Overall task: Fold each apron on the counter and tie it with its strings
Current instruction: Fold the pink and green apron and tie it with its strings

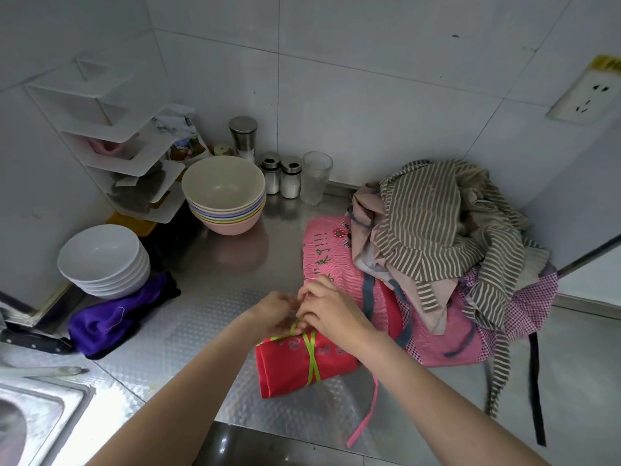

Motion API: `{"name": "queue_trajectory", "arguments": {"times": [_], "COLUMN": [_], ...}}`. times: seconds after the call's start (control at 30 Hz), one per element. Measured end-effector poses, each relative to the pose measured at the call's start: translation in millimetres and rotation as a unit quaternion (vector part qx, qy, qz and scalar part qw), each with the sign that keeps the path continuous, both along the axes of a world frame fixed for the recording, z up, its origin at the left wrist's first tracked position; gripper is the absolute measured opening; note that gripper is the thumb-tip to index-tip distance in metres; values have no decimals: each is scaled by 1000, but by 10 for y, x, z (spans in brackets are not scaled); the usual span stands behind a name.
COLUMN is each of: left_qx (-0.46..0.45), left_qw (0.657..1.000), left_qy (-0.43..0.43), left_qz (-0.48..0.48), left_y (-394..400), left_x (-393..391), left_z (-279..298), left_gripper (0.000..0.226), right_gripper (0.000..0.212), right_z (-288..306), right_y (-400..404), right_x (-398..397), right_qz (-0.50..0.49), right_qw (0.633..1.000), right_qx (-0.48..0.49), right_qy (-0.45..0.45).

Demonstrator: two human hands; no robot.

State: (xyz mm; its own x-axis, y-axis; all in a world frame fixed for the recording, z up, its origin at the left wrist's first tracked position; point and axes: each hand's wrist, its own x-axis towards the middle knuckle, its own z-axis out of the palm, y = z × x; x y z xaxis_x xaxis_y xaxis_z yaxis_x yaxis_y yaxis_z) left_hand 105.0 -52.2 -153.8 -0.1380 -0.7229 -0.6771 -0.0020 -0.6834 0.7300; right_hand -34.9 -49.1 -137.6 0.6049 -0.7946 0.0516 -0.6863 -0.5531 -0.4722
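Red apron [295,368]: folded into a squat bundle on the steel tabletop [208,297], just below both hands, crossed by a green string [311,359] wound round its middle.

Left hand [275,314]: at the bundle's top edge, fingers curled in toward the string; whether it truly pinches the string I cannot tell, as the other hand covers the spot.

Right hand [331,311]: touching the left, fingers bent over the string where it loops up off the bundle, pinching it.

Pink apron [336,264]: spread flat just beyond and right of the right hand, printed with marks and a flower; its pink strap [364,422] trails toward the tabletop's near edge.

Apron heap [447,237]: unfolded, striped and checked cloth piled on the pink apron, well right of the hands; a dark strap [536,391] hangs from it.

Pastel bowls [225,196]: stacked, beyond the left hand.

White bowls [104,260]: stacked, far left of the hands.

Purple cloth [114,321]: bunched, left of the left hand, beside the white bowls.

Shakers [280,176] and glass [316,176]: by the wall, well beyond the hands.

Sink [30,418]: far left, near corner.
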Motion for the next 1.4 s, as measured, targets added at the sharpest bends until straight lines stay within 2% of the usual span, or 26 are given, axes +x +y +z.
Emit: {"name": "queue_trajectory", "arguments": {"times": [0.07,0.13,0.2,0.23,0.3,0.37,0.4,0.53,0.63,0.67,0.7,0.77,0.83,0.9,0.93,0.97,1.03,1.1,1.17,1.23,1.3,1.33,1.4], "left_qx": [-28,-66,-100,-113,-133,-158,-171,-173,-196,-210,-205,-137,-120,-191,-232,-250,-268,-299,-329,-360,-391,-400,-408], "left_qw": [995,978,969,969,972,967,962,957,926,914,911,904,854,787,763,755,742,716,679,630,588,577,580], "left_qy": [-86,-192,-226,-218,-192,-198,-207,-204,-282,-296,-279,-229,-266,-350,-377,-387,-393,-398,-404,-420,-442,-449,-438], "left_qz": [44,36,23,18,-2,-32,-48,-110,-156,-182,-223,-334,-431,-470,-472,-467,-473,-490,-518,-545,-554,-552,-552], "left_y": [-48,-88,-67,-63,-43,-62,-82,-65,-35,-34,-11,63,148,158,160,149,98,53,15,-35,-51,-71,-98], "left_x": [12,37,14,1,-31,-40,-36,24,121,178,229,321,358,350,306,304,304,256,135,-5,-93,-119,-158], "left_z": [-91,-149,-128,-130,-89,-81,-99,-77,13,44,110,229,221,159,213,229,333,545,756,938,1115,1181,1299], "left_gripper": [34,39,40,39,35,33,33,27,16,21,35,63,69,55,44,37,31,29,28,26,23,23,20], "right_gripper": [10,11,16,21,31,24,16,16,6,12,21,24,18,19,20,21,26,27,20,25,14,14,34], "right_z": [72,151,128,95,8,-51,-68,-73,-49,-42,-37,-7,55,122,197,228,345,472,592,704,867,945,1064], "right_y": [27,55,68,67,70,76,71,49,54,54,54,55,63,83,105,89,53,65,110,110,137,158,223], "right_x": [17,-1,-60,-79,-66,4,48,160,192,199,191,158,124,119,69,54,-11,-87,-136,-198,-325,-399,-503], "right_qz": [-31,-93,-154,-175,-199,-196,-195,-227,-199,-203,-219,-257,-275,-278,-288,-293,-302,-311,-310,-316,-338,-341,-316], "right_qw": [995,963,913,904,906,923,932,942,947,939,926,889,860,841,831,819,849,910,937,944,939,939,948], "right_qx": [69,188,296,321,338,312,289,228,243,262,285,331,367,401,410,426,396,273,138,38,-9,-9,18], "right_qy": [-67,-172,-234,-222,-159,-113,-101,-96,-65,-85,-114,-183,-222,-235,-242,-248,-177,-15,77,90,58,29,-35]}}
